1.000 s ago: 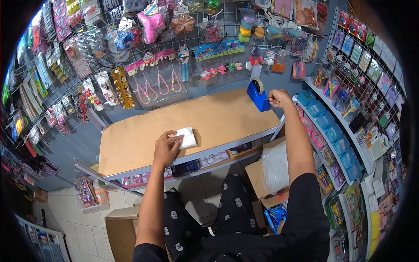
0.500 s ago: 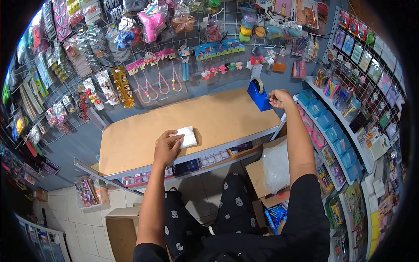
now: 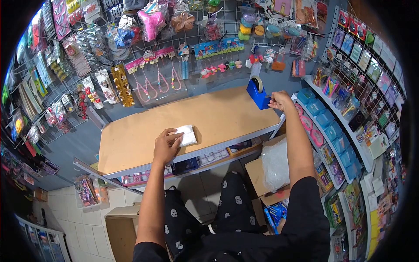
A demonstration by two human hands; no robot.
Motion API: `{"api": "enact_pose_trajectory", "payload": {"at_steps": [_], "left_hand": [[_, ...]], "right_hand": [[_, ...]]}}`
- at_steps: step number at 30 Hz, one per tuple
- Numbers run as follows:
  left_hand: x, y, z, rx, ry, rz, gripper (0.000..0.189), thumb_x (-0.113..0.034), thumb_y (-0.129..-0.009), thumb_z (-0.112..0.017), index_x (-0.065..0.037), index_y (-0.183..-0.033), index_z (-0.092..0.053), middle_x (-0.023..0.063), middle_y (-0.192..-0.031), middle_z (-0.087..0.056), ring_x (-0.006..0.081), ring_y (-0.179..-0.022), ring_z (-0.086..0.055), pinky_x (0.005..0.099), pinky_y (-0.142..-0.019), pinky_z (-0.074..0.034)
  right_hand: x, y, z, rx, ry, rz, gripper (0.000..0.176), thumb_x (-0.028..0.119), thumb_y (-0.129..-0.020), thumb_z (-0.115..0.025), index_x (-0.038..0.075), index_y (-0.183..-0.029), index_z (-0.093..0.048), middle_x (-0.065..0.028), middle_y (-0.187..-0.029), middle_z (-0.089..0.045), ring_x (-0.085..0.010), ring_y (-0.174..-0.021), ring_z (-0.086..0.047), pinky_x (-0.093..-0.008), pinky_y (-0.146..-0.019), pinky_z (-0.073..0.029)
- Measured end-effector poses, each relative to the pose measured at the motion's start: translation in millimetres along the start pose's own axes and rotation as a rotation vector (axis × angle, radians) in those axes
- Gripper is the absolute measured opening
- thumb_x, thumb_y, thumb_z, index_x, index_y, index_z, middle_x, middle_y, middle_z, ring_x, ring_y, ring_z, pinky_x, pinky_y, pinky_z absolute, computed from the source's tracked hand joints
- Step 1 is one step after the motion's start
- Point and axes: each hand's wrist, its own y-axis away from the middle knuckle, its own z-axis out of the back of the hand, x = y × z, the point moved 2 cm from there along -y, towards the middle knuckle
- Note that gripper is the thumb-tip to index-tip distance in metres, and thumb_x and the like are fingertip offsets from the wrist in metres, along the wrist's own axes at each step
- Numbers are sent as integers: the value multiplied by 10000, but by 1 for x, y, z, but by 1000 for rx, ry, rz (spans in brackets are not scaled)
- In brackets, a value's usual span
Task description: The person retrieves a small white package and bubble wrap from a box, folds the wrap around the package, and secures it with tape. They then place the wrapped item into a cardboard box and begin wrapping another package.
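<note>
A small white folded packet [image 3: 188, 136] lies near the front edge of the wooden tabletop [image 3: 144, 139]. My left hand [image 3: 167, 143] grips its left side, with a finger stretched over its top. At the right end of the table stands a blue tape dispenser [image 3: 258, 97] with a roll of tape [image 3: 257, 84] in it. My right hand [image 3: 280, 101] is at the dispenser's front end, its fingers pinched together at the cutting edge. The tape end between those fingers is too small to make out clearly.
Wire racks of packaged hair accessories and toys [image 3: 152, 22] rise behind the table. Shelves with blue boxes [image 3: 334, 131] curve along the right. An open carton [image 3: 257, 174] with bubble wrap [image 3: 276, 166] stands below. Another cardboard box [image 3: 120, 236] sits at lower left.
My right hand stays at the dispenser's front, its fingers shifting only slightly. My left hand and the white packet are almost unmoved.
</note>
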Motion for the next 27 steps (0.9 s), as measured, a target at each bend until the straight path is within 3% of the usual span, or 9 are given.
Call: {"api": "enact_pose_trajectory", "payload": {"at_steps": [13, 22, 27], "left_hand": [[-1, 0, 0, 10, -47, -2, 239, -256, -949, -751, -216, -1168, -838, 104, -1259, -714, 297, -1042, -714, 425, -978, -538], [-7, 1, 2, 29, 16, 65, 232, -233, -941, -759, -211, -1156, -843, 102, -1278, -712, 296, -1044, -727, 427, -1013, -530], [-1, 0, 2, 0, -49, -12, 227, -223, -940, -762, -209, -1151, -844, 110, -1273, -714, 294, -1024, -734, 418, -976, -551]], "right_hand": [[-9, 9, -2, -80, 159, 24, 130, 65, -882, -686, -13, -982, -658, -87, -863, -622, -217, -739, -647, -451, -742, -657], [-15, 2, -2, -94, 307, 21, 163, 95, -869, -719, -14, -972, -653, -107, -865, -634, -213, -711, -655, -427, -688, -628], [-10, 14, -9, -167, 428, -13, 256, 193, -929, -748, -26, -1055, -706, -136, -985, -693, -251, -849, -700, -413, -732, -623]]}}
